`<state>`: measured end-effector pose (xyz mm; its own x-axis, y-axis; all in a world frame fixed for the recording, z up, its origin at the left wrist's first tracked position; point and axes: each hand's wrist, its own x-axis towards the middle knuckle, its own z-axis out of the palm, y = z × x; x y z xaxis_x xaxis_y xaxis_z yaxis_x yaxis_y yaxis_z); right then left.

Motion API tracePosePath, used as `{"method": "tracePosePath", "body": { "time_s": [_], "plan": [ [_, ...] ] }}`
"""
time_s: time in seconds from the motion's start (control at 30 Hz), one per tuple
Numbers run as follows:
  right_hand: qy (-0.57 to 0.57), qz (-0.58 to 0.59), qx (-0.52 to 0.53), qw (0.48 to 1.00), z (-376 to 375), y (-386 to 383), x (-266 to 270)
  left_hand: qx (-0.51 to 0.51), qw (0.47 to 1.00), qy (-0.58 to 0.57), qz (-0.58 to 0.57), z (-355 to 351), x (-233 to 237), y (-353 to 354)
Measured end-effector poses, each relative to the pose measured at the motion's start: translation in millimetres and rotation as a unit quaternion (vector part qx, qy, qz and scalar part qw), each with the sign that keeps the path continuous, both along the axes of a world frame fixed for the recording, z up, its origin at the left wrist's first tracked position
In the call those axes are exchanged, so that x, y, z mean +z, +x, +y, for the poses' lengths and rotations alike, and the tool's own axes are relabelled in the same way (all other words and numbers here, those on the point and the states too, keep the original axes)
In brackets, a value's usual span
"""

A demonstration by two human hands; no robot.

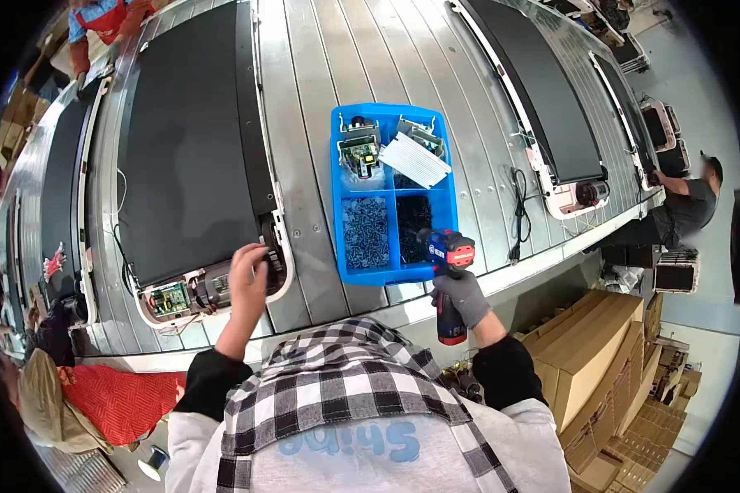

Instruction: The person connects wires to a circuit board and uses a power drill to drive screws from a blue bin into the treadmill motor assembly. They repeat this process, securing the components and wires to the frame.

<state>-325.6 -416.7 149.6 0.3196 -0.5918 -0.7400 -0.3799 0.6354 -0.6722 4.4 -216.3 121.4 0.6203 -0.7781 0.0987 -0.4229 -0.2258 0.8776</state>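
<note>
My right hand (466,297), in a grey glove, grips a blue and red cordless drill (450,249) by its handle. The drill's nose points at the bin compartment of small dark screws (413,226). My bare left hand (249,283) is above the end of a treadmill (191,156), beside its motor (218,287), with fingers loosely bent and nothing visible in them. A green circuit board (170,301) shows in the treadmill's uncovered end. The blue divided bin (342,242) also has silvery screws (366,232), circuit boards (359,154) and a white ribbed plate (415,161).
A slatted metal work line (312,66) carries more treadmills (543,99) at the right and left. A black power cord (519,215) lies right of the bin. Cardboard boxes (596,353) stand at the lower right. Co-workers are at the right (689,201) and upper left (107,20).
</note>
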Motion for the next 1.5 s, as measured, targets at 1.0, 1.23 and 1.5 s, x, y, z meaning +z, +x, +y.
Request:
{"method": "tracePosePath", "body": {
  "time_s": [1.0, 1.23, 1.5],
  "plan": [
    [0.02, -0.24, 0.105, 0.965, -25, -40, 82, -0.02, 0.641, -0.087, 0.762, -123, 4, -70],
    [-0.027, -0.219, 0.16, 0.962, 29, -5, 98, 0.0, 0.64, -0.156, 0.752, -37, 10, -42],
    [0.029, -0.278, 0.221, 0.934, 145, 79, 76, -0.019, 0.683, -0.21, 0.699, 106, -9, 32]
  ]
}}
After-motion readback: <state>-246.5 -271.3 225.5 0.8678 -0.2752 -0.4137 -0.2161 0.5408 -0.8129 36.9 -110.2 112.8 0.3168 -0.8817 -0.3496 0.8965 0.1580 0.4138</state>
